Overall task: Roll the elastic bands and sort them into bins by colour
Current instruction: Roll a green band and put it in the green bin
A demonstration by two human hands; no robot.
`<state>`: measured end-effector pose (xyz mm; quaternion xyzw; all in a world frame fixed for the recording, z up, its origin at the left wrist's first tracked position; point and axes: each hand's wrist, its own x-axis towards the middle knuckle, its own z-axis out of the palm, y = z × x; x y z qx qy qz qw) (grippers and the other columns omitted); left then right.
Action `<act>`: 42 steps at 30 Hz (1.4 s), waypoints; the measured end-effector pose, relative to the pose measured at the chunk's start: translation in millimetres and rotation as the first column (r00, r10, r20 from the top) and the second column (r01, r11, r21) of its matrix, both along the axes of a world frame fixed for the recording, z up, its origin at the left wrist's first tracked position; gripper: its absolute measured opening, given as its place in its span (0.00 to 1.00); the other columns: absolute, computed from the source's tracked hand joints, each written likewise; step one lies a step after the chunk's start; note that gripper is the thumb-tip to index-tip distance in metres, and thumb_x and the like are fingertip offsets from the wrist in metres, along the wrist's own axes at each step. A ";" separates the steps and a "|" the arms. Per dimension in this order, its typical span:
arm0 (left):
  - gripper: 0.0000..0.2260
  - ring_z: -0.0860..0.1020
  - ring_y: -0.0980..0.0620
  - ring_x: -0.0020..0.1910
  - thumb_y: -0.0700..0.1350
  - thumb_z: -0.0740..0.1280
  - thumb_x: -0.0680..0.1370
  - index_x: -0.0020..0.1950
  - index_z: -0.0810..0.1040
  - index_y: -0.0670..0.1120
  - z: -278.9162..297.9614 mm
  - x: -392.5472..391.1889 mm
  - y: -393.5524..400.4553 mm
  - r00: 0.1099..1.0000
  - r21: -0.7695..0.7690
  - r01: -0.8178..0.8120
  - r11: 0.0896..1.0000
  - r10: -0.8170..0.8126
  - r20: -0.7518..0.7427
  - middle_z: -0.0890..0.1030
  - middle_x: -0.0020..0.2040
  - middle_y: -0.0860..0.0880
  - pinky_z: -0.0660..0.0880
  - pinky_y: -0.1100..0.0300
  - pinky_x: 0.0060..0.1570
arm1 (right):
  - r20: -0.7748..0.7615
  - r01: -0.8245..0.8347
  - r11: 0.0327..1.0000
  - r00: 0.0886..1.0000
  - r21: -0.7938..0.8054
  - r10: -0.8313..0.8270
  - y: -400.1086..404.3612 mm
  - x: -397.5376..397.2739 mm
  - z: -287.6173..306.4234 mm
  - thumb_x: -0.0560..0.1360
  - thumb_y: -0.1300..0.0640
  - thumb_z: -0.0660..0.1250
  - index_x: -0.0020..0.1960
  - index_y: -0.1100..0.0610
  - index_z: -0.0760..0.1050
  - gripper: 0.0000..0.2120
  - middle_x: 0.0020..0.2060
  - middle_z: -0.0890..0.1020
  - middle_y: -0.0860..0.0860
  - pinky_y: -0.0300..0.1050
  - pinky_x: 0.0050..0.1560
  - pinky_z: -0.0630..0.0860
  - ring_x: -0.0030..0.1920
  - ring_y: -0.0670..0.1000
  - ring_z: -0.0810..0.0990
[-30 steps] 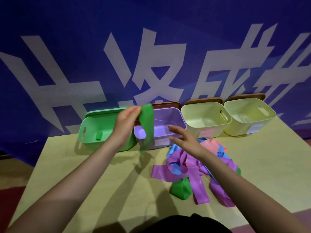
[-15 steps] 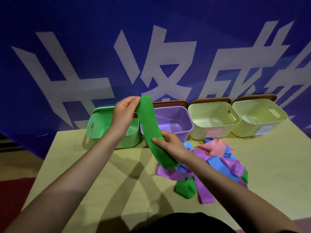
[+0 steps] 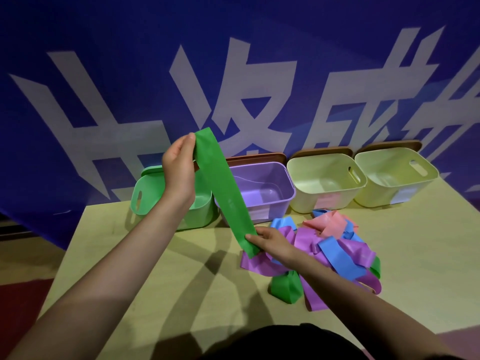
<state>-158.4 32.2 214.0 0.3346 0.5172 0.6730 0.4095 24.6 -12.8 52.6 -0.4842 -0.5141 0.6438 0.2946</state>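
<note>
The left hand [image 3: 179, 172] pinches the top end of a green band [image 3: 223, 188] between thumb and fingers, raised above the green bin [image 3: 145, 198]. The right hand [image 3: 272, 242] grips the band's lower end, fingers curled round it, just above the worktop [image 3: 155, 281], so the band hangs stretched flat on a slant in front of the purple bin [image 3: 267, 188]. Right of that stand 2 pale yellow bins [image 3: 324, 183], [image 3: 394, 175]. A heap of loose bands [image 3: 335, 250], purple, blue, pink and green, lies on the worktop beside the right hand.
</note>
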 end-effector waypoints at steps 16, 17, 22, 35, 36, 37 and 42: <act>0.09 0.74 0.56 0.38 0.40 0.60 0.81 0.46 0.78 0.41 -4.4 31.9 -35.4 0.892 0.096 0.327 0.940 -0.274 -0.360 0.77 0.37 0.53 0.70 0.62 0.40 | 0.058 0.062 0.946 0.995 0.319 -0.085 7.8 21.0 57.9 0.78 0.56 0.66 0.60 0.50 0.75 0.11 0.56 0.80 0.48 0.36 0.54 0.75 0.58 0.49 0.78; 0.08 0.74 0.58 0.38 0.39 0.61 0.81 0.47 0.79 0.42 -4.2 33.8 -36.8 0.873 0.098 0.351 0.931 -0.288 -0.393 0.78 0.37 0.56 0.70 0.64 0.40 | 0.000 0.083 0.920 0.996 0.384 -0.089 9.1 19.6 78.1 0.77 0.55 0.65 0.57 0.48 0.76 0.09 0.53 0.82 0.47 0.39 0.52 0.76 0.55 0.49 0.79; 0.07 0.78 0.59 0.44 0.38 0.63 0.80 0.50 0.81 0.43 -10.8 35.5 -36.9 0.803 0.078 0.414 0.907 -0.323 -0.501 0.81 0.44 0.51 0.73 0.66 0.46 | -0.090 0.124 0.791 0.992 0.599 -0.087 10.0 13.0 139.4 0.76 0.62 0.67 0.45 0.49 0.77 0.07 0.36 0.80 0.39 0.36 0.43 0.74 0.38 0.40 0.76; 0.08 0.80 0.61 0.40 0.40 0.60 0.81 0.49 0.77 0.50 -22.9 47.4 -50.2 0.831 -0.113 0.518 0.848 -0.530 -0.170 0.83 0.38 0.58 0.75 0.66 0.42 | -0.130 0.195 0.752 0.981 0.630 -0.145 20.0 10.5 148.1 0.75 0.67 0.68 0.39 0.48 0.76 0.15 0.31 0.78 0.42 0.37 0.38 0.74 0.33 0.43 0.75; 0.08 0.81 0.61 0.41 0.41 0.60 0.81 0.48 0.78 0.50 -24.1 49.9 -50.7 0.836 -0.133 0.503 0.854 -0.520 -0.176 0.84 0.39 0.57 0.75 0.65 0.43 | -0.126 0.194 0.756 0.981 0.626 -0.147 21.0 11.5 148.2 0.75 0.67 0.68 0.40 0.50 0.77 0.13 0.32 0.78 0.43 0.37 0.38 0.74 0.33 0.44 0.75; 0.09 0.81 0.59 0.43 0.42 0.60 0.81 0.48 0.79 0.51 -25.4 51.6 -50.5 0.843 -0.146 0.482 0.864 -0.503 -0.190 0.84 0.41 0.56 0.76 0.63 0.47 | -0.122 0.191 0.763 0.982 0.618 -0.146 22.0 12.5 147.7 0.75 0.67 0.68 0.40 0.52 0.77 0.11 0.33 0.78 0.45 0.38 0.38 0.74 0.33 0.45 0.75; 0.12 0.81 0.53 0.49 0.44 0.58 0.82 0.47 0.81 0.52 -28.3 59.6 -48.6 0.888 -0.167 0.407 0.898 -0.432 -0.159 0.84 0.47 0.51 0.75 0.57 0.53 | -0.124 0.196 0.780 0.981 0.595 -0.151 22.7 17.4 147.3 0.75 0.69 0.66 0.42 0.54 0.77 0.11 0.30 0.79 0.42 0.32 0.35 0.72 0.30 0.40 0.75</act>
